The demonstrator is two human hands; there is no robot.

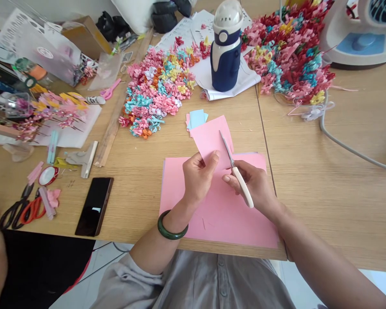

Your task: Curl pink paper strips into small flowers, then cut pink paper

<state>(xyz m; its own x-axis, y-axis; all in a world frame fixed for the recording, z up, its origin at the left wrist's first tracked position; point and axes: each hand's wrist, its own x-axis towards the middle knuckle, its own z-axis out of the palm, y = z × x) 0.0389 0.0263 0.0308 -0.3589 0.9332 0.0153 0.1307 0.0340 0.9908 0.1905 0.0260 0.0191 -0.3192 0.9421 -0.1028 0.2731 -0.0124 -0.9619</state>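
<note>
My left hand pinches the lower left edge of a small pink paper piece, thumb on top. In my right hand is a pair of scissors with white handles, its blade lying across the right side of that piece. Whether the blades are parted I cannot make out. Beneath both hands a large pink sheet lies flat at the table's front edge. Just behind the held piece rests a small stack of light blue paper pieces, with pink ones showing underneath.
Heaps of colourful ribbon-like bows spread behind. A navy bottle stands on white paper. At left lie a phone, red-handled scissors, a scraper-like tool and a wooden strip. A white appliance stands back right, its cable crossing the table.
</note>
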